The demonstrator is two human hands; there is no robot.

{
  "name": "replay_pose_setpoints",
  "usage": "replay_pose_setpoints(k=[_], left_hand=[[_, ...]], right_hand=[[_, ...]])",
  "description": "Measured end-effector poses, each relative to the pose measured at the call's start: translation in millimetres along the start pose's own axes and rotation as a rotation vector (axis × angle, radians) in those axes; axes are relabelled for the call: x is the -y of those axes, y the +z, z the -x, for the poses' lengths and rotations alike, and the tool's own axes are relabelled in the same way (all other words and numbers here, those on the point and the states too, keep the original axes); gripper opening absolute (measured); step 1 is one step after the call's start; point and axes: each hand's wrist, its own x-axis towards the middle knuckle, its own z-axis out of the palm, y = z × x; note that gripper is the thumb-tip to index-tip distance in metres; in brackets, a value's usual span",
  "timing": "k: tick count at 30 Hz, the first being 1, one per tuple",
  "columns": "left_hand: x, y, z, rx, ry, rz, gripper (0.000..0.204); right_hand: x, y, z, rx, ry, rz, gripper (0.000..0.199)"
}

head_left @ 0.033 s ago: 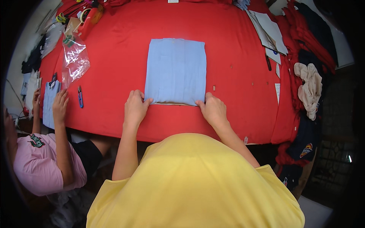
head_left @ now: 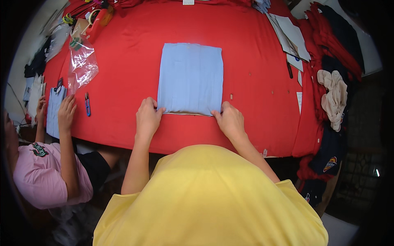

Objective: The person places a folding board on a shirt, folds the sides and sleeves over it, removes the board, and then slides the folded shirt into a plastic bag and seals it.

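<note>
Garment: a light blue folded garment lay flat as a neat rectangle on the red table, near its middle, its near edge just ahead of the person's body.
Left hand: the left hand sat at the near left corner of the garment, fingers curled and pinching that edge, thumb tip on the cloth.
Right hand: the right hand sat at the near right corner, fingers bent and gripping the hem in the same way.
Person: seen from above in a yellow shirt, both bare forearms reaching forward to the cloth.
Co-worker: a person in a pink shirt sat at the left end of the table, hands resting on another pale blue folded piece.
Left side of table: a clear plastic bag lay well apart from the garment, with small blue snips just below it.
Right side of table: sheets of white card lay at the far right; beyond the table edge sat a cream cloth among red and dark garments.
</note>
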Motion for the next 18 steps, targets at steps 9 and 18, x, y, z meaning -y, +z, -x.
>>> replay_pose_setpoints(k=[9,18], left_hand=[[7.3,-15.9,3.9,0.173,0.080,0.636,0.023],[-69.7,-132.7,-35.9,0.165,0.557,0.881,0.032]], right_hand=[[-8.0,-3.2,4.5,-0.004,-0.003,-0.446,0.015],[21.7,-188.2,-22.8,0.123,-0.357,-0.936,0.028]])
